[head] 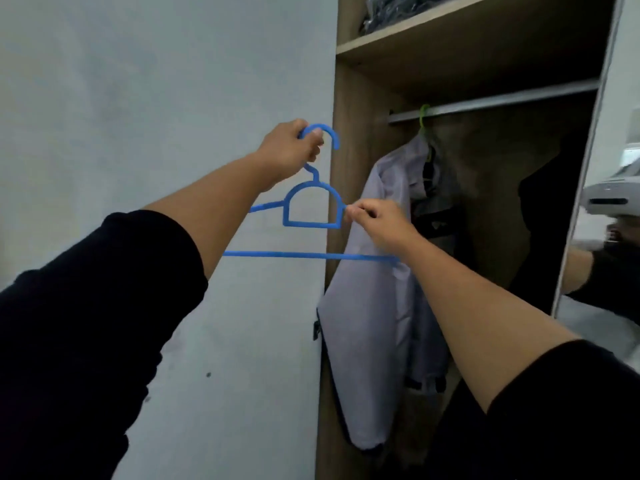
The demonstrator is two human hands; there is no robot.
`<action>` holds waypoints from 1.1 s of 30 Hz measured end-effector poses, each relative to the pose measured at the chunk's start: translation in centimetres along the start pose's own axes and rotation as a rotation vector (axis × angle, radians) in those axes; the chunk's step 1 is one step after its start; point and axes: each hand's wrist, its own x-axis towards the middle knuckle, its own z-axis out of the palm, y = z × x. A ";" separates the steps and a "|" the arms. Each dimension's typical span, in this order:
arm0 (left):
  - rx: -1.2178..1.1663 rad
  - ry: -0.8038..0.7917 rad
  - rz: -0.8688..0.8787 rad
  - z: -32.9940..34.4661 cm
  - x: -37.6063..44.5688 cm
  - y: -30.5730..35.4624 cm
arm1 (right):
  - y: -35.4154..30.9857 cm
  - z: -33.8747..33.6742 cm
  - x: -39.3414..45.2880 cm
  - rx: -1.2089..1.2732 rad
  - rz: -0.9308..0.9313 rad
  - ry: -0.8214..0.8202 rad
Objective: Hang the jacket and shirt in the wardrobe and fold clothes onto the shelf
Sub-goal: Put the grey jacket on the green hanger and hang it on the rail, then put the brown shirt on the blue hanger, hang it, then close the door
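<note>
**Blue hanger held bare at frame centre**

Blue hanger (313, 209) being held up at centre frame, left of the wardrobe (349, 168) opening. Left hand (289, 154) gripping its hook, fingers curled round it. Right hand (379, 225) pinching its right shoulder. Grey jacket (374, 323) hanging on a green hanger (424, 121) from the rail (502, 100), right of centre.

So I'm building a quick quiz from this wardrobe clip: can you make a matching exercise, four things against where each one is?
Things:
1. blue hanger
2. green hanger
3. grey jacket
4. dark folded clothes

Places:
A. on the top shelf
B. hooked over the rail
C. held in the left hand and the right hand
D. hanging from the green hanger

Pairs: 1-C, 2-B, 3-D, 4-A
</note>
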 end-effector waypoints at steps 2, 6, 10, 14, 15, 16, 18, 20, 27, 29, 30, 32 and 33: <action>0.191 -0.024 -0.023 -2.2 -2.6 -0.7 | -0.8 0.4 -0.3 0.068 -0.007 -0.001; 0.610 -0.149 -0.120 -5.2 -9.2 -1.6 | -2.4 0.6 -2.2 0.105 -0.025 -0.056; 0.700 -0.070 -0.245 -6.8 -16.5 -0.9 | -4.4 2.3 -5.5 0.178 -0.065 -0.187; 0.791 -0.028 -0.398 -10.2 -23.3 1.6 | -8.9 5.0 -9.2 0.253 -0.171 -0.273; 0.818 -0.021 -0.433 -11.4 -24.7 2.4 | -10.5 5.7 -10.1 0.269 -0.211 -0.292; 0.843 -0.009 -0.466 -12.8 -26.0 3.1 | -12.1 6.4 -11.0 0.288 -0.252 -0.313; 0.894 0.032 -0.532 -15.7 -28.4 4.5 | -15.6 7.7 -12.6 0.322 -0.337 -0.358; 0.934 0.080 -0.585 -18.4 -30.9 5.9 | -18.9 8.8 -14.1 0.363 -0.397 -0.393; 1.063 0.200 -0.730 -26.9 -40.9 11.6 | -30.7 12.7 -19.6 0.506 -0.479 -0.519; 1.094 0.230 -0.787 -29.9 -44.5 13.3 | -34.6 14.0 -22.0 0.565 -0.504 -0.551; 1.109 0.242 -0.816 -31.3 -46.1 14.2 | -36.4 14.5 -23.3 0.590 -0.506 -0.564; 1.158 0.262 -0.879 -34.2 -49.1 15.6 | -40.0 15.8 -25.8 0.640 -0.506 -0.593; 1.191 0.276 -0.903 -35.7 -50.6 16.3 | -41.7 16.4 -27.1 0.661 -0.505 -0.605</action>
